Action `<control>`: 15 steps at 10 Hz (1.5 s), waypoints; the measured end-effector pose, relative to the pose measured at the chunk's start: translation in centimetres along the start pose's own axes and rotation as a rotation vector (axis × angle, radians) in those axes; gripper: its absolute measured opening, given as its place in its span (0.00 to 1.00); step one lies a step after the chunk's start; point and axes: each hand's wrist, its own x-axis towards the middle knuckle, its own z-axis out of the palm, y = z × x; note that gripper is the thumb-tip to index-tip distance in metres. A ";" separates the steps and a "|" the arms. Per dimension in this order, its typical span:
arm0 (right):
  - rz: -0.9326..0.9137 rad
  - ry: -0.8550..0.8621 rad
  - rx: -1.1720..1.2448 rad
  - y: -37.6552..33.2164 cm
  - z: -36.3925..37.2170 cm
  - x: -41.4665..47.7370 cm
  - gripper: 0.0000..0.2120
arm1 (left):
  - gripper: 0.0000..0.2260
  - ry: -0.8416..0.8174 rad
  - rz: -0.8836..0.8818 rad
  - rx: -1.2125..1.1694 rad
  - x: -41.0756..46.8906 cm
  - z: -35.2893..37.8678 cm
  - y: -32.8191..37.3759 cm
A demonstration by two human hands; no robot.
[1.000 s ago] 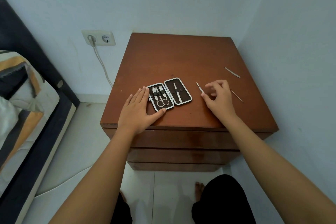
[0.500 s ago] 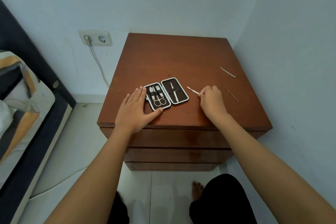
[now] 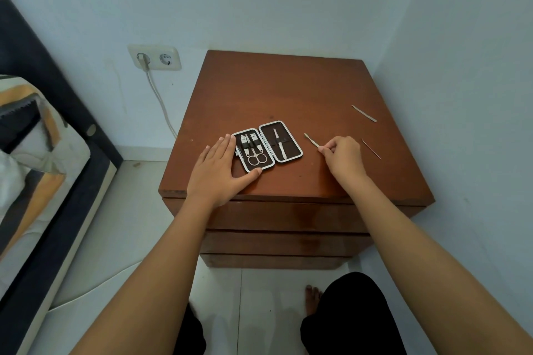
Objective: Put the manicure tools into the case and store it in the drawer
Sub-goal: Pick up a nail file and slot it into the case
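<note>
open case flat on the tabletop, between the hands. left hand spread flat, touching its left edge. right hand nearer the loose tools, fingertips pinched on a thin tool, long axis slanting toward the case's right half. two more tools beyond the right hand.

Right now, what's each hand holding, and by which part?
Right hand pinches a thin metal manicure tool by its near end. Left hand holds nothing; it rests flat against the open case.
</note>
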 end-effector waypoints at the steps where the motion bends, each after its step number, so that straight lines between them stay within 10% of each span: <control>1: -0.024 -0.026 -0.061 0.0 0.2 -0.1 0.10 | 0.44 -0.002 -0.002 -0.002 0.1 0.0 0.0; 15: -0.445 0.075 0.044 -1.2 0.6 -3.7 0.09 | 0.44 -0.011 0.001 0.013 0.0 -0.1 0.0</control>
